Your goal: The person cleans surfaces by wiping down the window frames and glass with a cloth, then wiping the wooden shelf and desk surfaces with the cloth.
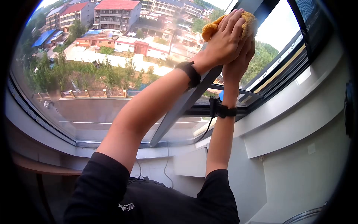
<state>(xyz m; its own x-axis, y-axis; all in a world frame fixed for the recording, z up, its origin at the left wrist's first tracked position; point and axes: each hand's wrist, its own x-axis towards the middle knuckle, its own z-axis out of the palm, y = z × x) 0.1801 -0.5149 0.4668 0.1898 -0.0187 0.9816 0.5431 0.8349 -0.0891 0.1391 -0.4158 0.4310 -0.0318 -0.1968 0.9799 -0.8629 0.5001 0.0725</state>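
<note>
A fluffy yellow cloth [212, 30] is wrapped against the upper part of a grey window frame bar [178, 106]. My left hand [225, 42] presses over the cloth with its fingers curled round it. Just below and to the right, my right hand [240, 65] closes on the same bundle from the other side of the bar. Part of the right hand is hidden behind the left, so its exact hold on the cloth shows only in part. Both wrists wear black bands, and a black device [214, 107] with a cable sits at the right one.
A large window pane [93, 78] lies left of the bar, with buildings, trees and a road outside. To the right is an opened dark-framed window [278, 71]. A white sill [186, 149] runs below, and a brown ledge [48, 167] stands at lower left.
</note>
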